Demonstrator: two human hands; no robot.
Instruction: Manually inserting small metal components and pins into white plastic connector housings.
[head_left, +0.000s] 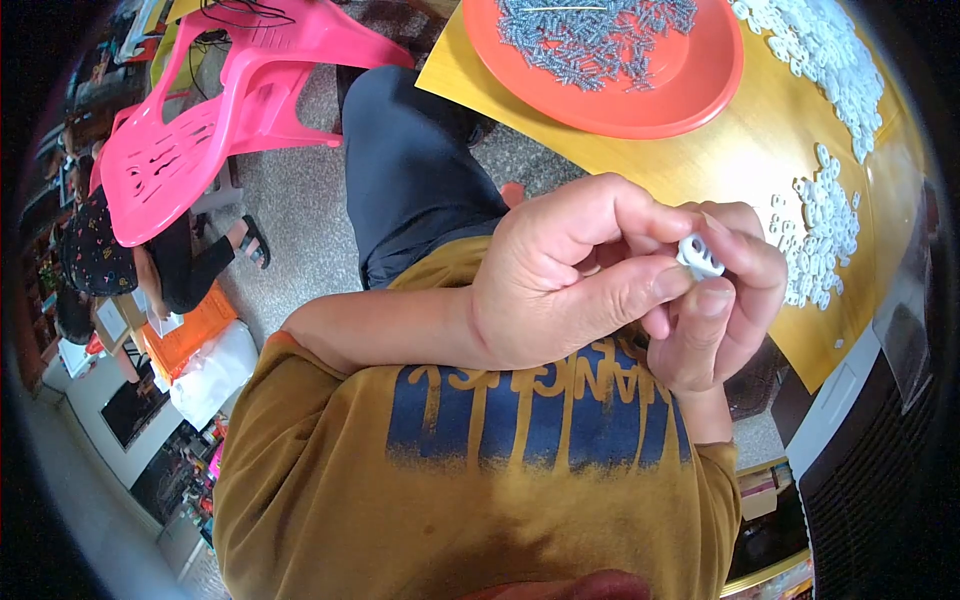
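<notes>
White piece, between both hands, pinched

A head-worn fisheye looks down on both hands from nearby.

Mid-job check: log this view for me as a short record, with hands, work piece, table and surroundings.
Left hand: thumb and finger at the small white piece
Right hand: thumb and finger at the same piece
Work piece: small white piece, with openings, raised between both hands' fingertips
Table: yellow top
Plate: red, holding many grey screws
Loose parts: white pieces, in piles right of the plate
Surroundings: pink chair and another person, picture left
</notes>
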